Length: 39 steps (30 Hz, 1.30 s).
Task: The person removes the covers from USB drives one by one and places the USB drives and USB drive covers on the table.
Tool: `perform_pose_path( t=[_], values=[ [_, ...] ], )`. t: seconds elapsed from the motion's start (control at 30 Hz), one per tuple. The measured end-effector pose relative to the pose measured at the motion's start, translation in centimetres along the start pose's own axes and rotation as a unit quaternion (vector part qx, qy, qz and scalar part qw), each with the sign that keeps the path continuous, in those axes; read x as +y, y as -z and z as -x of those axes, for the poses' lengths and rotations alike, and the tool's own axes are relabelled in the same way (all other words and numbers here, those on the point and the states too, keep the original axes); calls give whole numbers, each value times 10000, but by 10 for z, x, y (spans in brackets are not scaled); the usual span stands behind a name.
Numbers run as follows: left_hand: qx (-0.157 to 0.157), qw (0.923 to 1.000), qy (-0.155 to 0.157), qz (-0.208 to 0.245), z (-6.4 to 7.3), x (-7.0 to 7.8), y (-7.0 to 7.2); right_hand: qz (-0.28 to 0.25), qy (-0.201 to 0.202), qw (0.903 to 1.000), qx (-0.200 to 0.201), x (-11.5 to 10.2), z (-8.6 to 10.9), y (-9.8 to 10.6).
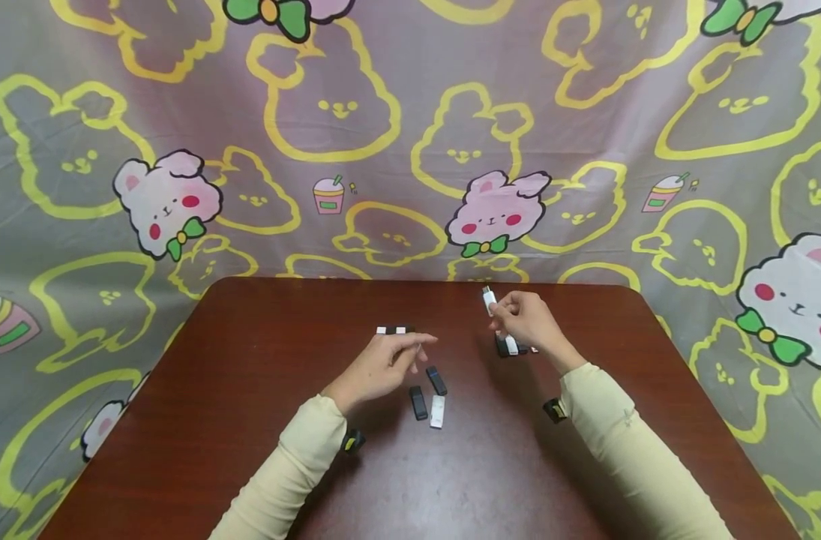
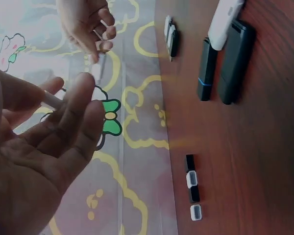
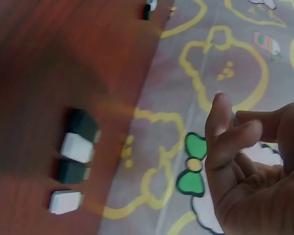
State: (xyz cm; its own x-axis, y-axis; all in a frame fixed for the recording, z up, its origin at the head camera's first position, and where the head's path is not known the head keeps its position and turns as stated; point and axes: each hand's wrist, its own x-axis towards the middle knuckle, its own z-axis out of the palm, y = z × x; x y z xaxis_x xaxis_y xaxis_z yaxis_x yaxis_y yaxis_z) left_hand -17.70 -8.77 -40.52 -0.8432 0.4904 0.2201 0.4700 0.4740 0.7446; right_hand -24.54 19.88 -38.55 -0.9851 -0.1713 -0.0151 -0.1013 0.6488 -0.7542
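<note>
My right hand (image 1: pixel 528 321) pinches a white USB stick (image 1: pixel 489 300) by one end, its metal plug bare and pointing up and away. In the right wrist view the fingers mostly hide this stick. My left hand (image 1: pixel 376 367) is raised over the table with fingers stretched out. Between its thumb and fingers, the left wrist view shows a small white cap-like piece (image 2: pixel 52 101), partly hidden. Below and right of the left hand lie a black stick with a blue line (image 1: pixel 435 380), another black stick (image 1: pixel 418 403) and a white stick (image 1: pixel 437 412).
Black and white caps (image 2: pixel 192 179) stand in a row on the brown table (image 1: pixel 302 307), beyond the left hand. Black and white sticks with bare plugs (image 3: pixel 77 147) lie lined up under the right hand. A patterned cloth (image 1: pixel 383 112) hangs behind the table.
</note>
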Motion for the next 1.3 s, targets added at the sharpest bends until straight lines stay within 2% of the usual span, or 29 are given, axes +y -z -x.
perform_pose_path(
  t=[0.13, 0.33, 0.47, 0.9, 1.3],
  values=[
    [200, 9997, -160, -38, 1, -2, -2, 147, -290, 9995, -19, 11, -5, -3],
    [464, 9933, -557, -903, 2, -3, -3, 215, -710, 9972, -72, 24, -8, -12],
    [491, 9898, -654, -1169, 2, -3, -3, 277, -794, 9964, -105, 30, -7, -20],
    [675, 9863, -584, -1389, 2, -2, -2, 564, -873, 9943, -234, 42, -3, -40],
    [519, 9841, -293, -1673, 1, -4, -3, 783, -1051, 9909, -303, 49, -2, -40]
  ],
)
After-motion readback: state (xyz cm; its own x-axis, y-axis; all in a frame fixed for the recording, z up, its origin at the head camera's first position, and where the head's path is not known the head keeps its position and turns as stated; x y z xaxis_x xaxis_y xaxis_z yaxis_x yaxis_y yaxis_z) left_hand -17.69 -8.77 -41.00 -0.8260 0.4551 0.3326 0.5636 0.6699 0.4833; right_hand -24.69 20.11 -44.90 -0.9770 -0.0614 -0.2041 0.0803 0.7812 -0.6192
